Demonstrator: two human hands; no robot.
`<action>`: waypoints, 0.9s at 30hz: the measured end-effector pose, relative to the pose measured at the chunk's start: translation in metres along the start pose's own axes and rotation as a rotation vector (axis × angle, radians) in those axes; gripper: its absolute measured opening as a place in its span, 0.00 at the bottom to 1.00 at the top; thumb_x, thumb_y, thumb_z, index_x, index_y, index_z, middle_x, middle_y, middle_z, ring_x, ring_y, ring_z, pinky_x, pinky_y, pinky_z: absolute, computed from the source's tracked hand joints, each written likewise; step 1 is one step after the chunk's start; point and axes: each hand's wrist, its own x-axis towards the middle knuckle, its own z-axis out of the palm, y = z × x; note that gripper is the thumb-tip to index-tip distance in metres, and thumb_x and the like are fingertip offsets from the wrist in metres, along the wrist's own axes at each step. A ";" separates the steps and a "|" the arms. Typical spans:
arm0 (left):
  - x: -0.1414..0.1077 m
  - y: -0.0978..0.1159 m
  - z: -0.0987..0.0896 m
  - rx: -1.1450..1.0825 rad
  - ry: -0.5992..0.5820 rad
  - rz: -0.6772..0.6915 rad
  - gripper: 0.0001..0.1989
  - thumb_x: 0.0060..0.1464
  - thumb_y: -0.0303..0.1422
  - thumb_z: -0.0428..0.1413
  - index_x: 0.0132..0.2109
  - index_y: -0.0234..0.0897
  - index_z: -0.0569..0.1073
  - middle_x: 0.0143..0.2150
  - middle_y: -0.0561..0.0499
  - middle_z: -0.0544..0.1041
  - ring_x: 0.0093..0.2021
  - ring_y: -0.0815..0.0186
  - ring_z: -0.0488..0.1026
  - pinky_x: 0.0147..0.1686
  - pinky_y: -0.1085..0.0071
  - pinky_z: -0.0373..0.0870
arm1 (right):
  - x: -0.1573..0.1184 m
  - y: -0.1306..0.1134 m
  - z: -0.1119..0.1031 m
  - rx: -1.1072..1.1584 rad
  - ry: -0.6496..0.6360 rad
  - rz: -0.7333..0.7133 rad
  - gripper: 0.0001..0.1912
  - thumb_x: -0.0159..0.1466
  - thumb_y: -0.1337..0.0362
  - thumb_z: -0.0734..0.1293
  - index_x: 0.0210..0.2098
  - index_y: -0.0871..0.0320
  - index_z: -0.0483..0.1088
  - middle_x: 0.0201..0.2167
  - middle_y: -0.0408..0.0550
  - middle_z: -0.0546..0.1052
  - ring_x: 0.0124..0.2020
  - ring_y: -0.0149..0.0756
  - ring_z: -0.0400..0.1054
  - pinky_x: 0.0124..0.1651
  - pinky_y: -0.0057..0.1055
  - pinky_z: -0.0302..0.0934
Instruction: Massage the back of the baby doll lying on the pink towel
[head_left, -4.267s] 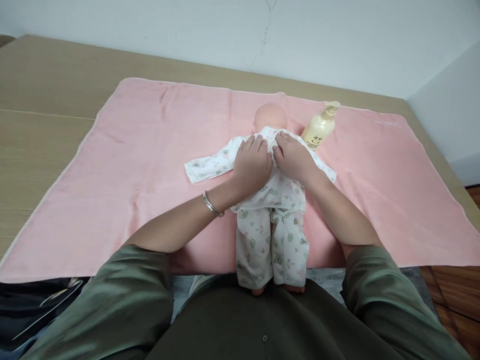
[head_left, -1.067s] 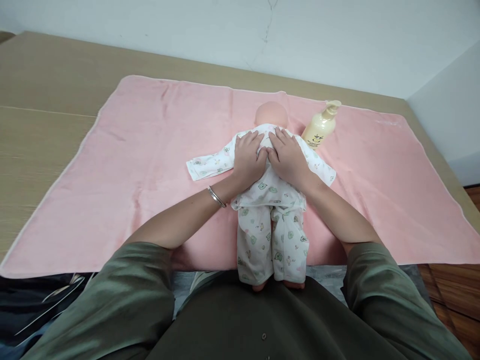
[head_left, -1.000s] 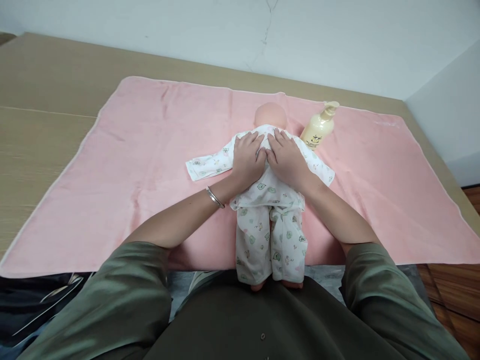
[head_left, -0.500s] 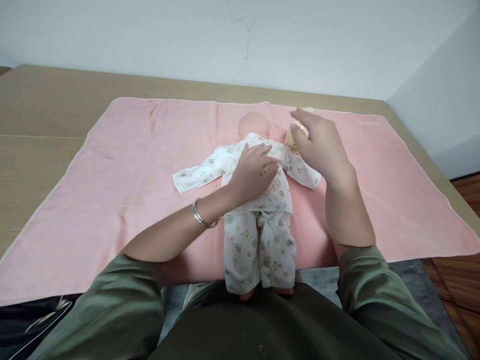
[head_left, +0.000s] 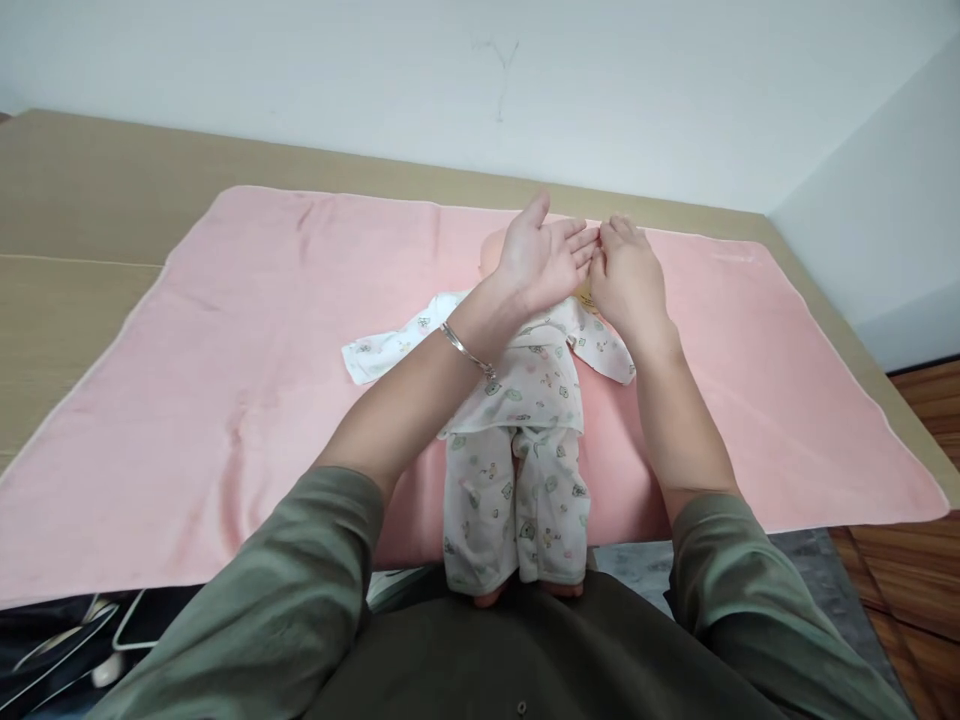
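A baby doll (head_left: 491,250) lies on a pink cloth, wearing a white patterned top (head_left: 536,380) and matching trousers (head_left: 480,510). My left hand (head_left: 544,260) is over its upper back and head, palm turned up and fingers stretched to the right. A silver bangle (head_left: 466,350) circles that wrist. My right hand (head_left: 630,275) curls over the top of a yellow bottle (head_left: 586,295) beside the doll's shoulder, mostly hiding it. Its fingertips come close to those of my left hand; whether they touch is unclear.
The pink cloth (head_left: 285,300) covers much of the wooden table (head_left: 135,170) and hangs over its near edge. A white wall (head_left: 337,90) stands behind. Dark items (head_left: 60,650) show below at the lower left.
My left hand has lifted off the doll's back, turned palm up and moved up to the right. My right hand has closed down over the yellow bottle's top.
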 end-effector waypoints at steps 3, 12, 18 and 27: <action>-0.009 0.018 0.002 0.027 0.013 -0.035 0.37 0.69 0.39 0.21 0.57 0.30 0.72 0.56 0.41 0.75 0.71 0.54 0.60 0.59 0.52 0.71 | 0.004 -0.005 0.000 -0.043 0.016 0.017 0.28 0.74 0.58 0.44 0.55 0.64 0.68 0.55 0.63 0.71 0.63 0.59 0.61 0.64 0.64 0.55; -0.050 0.019 -0.006 0.195 0.037 -0.070 0.36 0.69 0.42 0.25 0.55 0.32 0.75 0.55 0.40 0.78 0.70 0.54 0.61 0.64 0.54 0.69 | 0.016 -0.024 0.010 -0.140 0.023 0.110 0.27 0.73 0.58 0.47 0.48 0.67 0.71 0.48 0.67 0.73 0.58 0.63 0.64 0.61 0.68 0.55; -0.072 0.010 -0.010 0.064 -0.064 -0.146 0.35 0.69 0.40 0.24 0.58 0.34 0.72 0.51 0.39 0.79 0.66 0.56 0.68 0.56 0.57 0.77 | 0.007 -0.032 0.006 -0.092 0.029 0.169 0.36 0.73 0.46 0.46 0.56 0.70 0.68 0.64 0.74 0.63 0.70 0.65 0.51 0.67 0.71 0.40; -0.121 0.134 -0.042 -0.116 -0.014 -0.371 0.38 0.69 0.35 0.19 0.51 0.38 0.76 0.48 0.50 0.81 0.67 0.56 0.66 0.63 0.52 0.74 | -0.041 -0.114 -0.021 0.068 -0.022 -0.029 0.46 0.68 0.42 0.31 0.71 0.66 0.45 0.74 0.63 0.41 0.76 0.54 0.27 0.72 0.65 0.20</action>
